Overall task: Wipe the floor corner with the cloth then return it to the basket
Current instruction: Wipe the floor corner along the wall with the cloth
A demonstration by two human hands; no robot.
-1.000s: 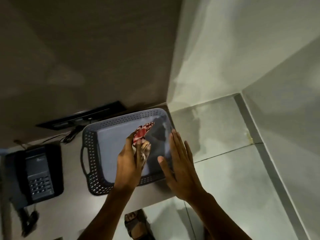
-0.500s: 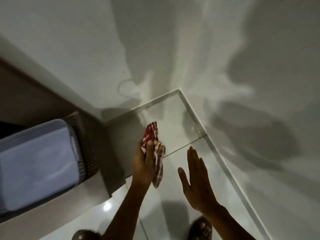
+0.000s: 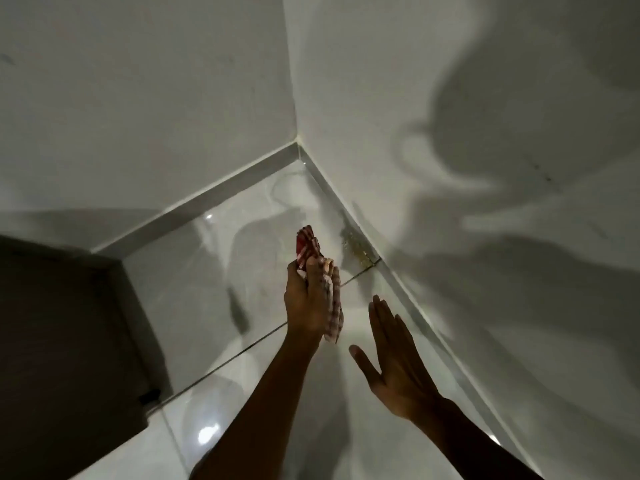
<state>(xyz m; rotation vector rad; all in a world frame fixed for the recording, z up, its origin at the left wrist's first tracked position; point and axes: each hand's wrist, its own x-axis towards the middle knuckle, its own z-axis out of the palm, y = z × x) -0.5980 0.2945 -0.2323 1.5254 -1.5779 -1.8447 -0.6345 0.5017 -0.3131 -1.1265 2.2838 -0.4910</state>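
Gripping a bunched red-and-white checked cloth [image 3: 304, 245], the left hand [image 3: 310, 299] is fisted, one soft end sticking up above the knuckles, the other hanging past the wrist. Cloth is held in the air above the glossy white tiled floor [image 3: 214, 271], near the corner [image 3: 299, 157]. Yellowish grainy stain [image 3: 356, 249] lies along the skirting, just beside the cloth. Right hand [image 3: 394, 358] is flat, fingers straight and together, thumb splayed, empty. Dark cabinet [image 3: 62, 341] at left.

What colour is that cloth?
Red and white checks on the cloth, seen from the head view.
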